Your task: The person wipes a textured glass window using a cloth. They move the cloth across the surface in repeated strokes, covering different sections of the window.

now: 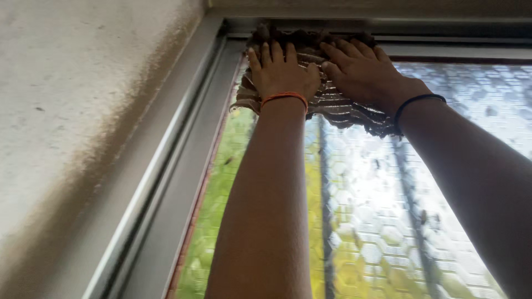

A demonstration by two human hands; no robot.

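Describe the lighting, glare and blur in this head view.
Head view: strong backlight through the patterned window glass washes out its middle with glare; the left hand, right hand and cloth read dark against it; the wall shades darker near the frame; the near forearms look soft.

View: head camera, sole view
Facing: steeply upward along window frame (pixel 166 166) toward its top corner
Nearness: close, at arm's reach from patterned glass (pixel 377 221)
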